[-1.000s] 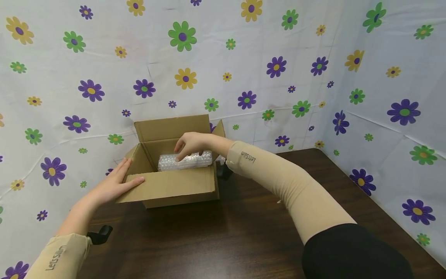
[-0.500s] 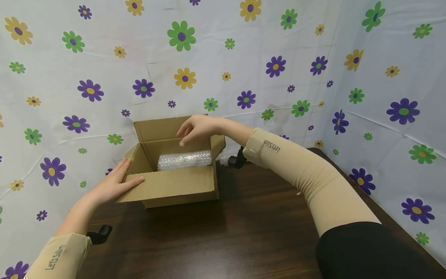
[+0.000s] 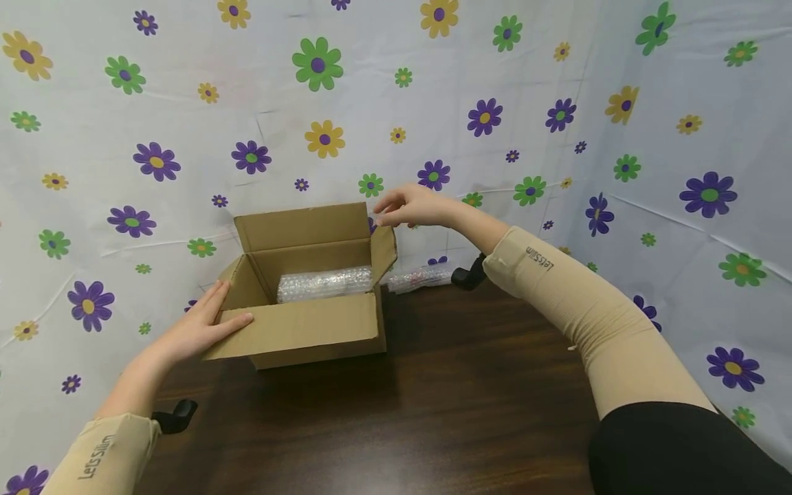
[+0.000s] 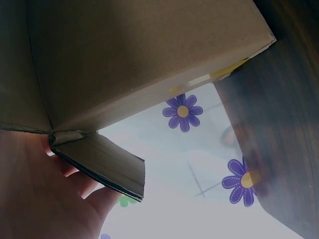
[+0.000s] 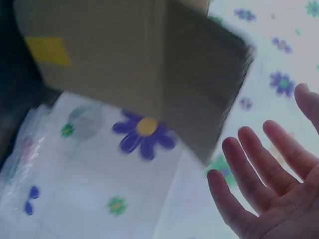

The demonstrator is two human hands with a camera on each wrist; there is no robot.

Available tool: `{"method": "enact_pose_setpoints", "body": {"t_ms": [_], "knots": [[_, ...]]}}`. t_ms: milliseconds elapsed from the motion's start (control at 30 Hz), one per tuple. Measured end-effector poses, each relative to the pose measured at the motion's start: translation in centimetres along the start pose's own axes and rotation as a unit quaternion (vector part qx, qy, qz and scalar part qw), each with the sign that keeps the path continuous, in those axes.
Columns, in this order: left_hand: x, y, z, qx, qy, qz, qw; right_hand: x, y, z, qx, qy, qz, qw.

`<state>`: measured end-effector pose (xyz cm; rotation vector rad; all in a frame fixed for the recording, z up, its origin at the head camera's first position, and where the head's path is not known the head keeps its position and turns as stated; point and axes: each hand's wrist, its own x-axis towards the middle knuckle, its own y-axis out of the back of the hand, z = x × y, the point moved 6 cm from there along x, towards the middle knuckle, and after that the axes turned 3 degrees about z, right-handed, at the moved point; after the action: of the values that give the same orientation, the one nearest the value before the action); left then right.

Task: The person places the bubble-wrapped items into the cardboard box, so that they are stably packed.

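Note:
A cardboard box (image 3: 318, 359) stands with its flaps raised or folded outward, and a bubble-wrapped bundle (image 3: 324, 283) lies inside it. My left hand (image 3: 198, 330) rests at the box's front left corner, fingers along the left flap and thumb on the front flap (image 3: 303, 328). In the left wrist view its fingers show past the edge of a flap (image 4: 107, 162). Above the box's right flap (image 3: 384, 251), my right hand (image 3: 423, 207) hovers. The right wrist view shows that hand's palm and spread fingers, holding nothing.
Another clear bubble-wrapped item (image 3: 421, 277) lies right of the box, against the flowered backdrop (image 3: 526, 82). The box sits on a dark wooden table (image 3: 470, 385). Black camera mounts (image 3: 469, 273) stick out from both sleeved forearms.
My right hand has let go of the bubble-wrapped bundle, lifted out of the box and moved right, past the right flap. The left hand stays on the flaps.

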<state>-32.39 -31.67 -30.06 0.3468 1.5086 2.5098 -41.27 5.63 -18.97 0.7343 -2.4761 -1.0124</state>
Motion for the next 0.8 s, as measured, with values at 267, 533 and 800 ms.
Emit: {"method": "enact_pose_setpoints", "body": {"t_ms": [267, 533, 800], "knots": [[0.0, -0.2, -0.2, -0.004, 0.0, -0.002, 1.0, -2.2, 0.3, 6.3, -0.021, -0.017, 0.069, 0.997], [-0.3, -0.2, -0.5, -0.005, 0.005, -0.003, 1.0, -2.9, -2.3, 12.9, -0.068, -0.011, 0.123, 0.99], [-0.2, -0.2, 0.0, -0.001, 0.002, -0.001, 1.0, -3.5, -4.4, 17.3, -0.098, 0.002, 0.155, 0.983]]}}
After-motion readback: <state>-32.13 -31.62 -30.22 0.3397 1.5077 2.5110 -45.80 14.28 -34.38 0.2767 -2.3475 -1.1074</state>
